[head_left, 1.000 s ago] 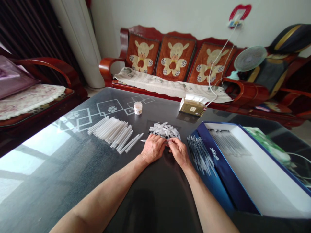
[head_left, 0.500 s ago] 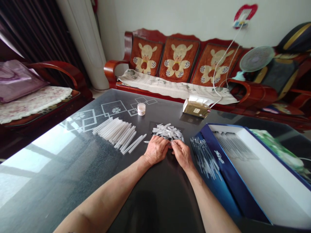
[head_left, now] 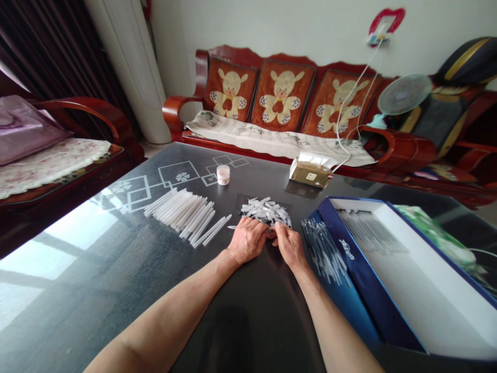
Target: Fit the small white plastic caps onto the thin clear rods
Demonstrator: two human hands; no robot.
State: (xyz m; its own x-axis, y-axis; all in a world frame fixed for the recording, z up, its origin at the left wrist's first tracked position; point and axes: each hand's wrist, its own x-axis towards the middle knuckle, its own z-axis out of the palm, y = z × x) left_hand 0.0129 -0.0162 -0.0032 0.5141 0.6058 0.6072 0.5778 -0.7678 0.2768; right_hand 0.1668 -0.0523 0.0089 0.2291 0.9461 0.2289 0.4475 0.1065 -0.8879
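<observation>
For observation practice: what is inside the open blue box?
Thin clear sticks lie in a row at the far end of the blue box; its near wall hides some floor.

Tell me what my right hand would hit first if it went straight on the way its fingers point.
Most likely the pile of small white plastic pieces, just ahead of your right hand. The hand looks almost at the pile's near edge, though depth is hard to judge.

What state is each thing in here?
Left hand: closed around a thin white plastic tube, tip sticking out.
Right hand: fingertips pinched beside the left hand; contents hidden.
Small pinkish-white round jar: lid on, upright.
Blue-edged white cardboard box: open.
Tan tissue box: open, tissue protruding.
Short white plastic caps: loose heap.
</observation>
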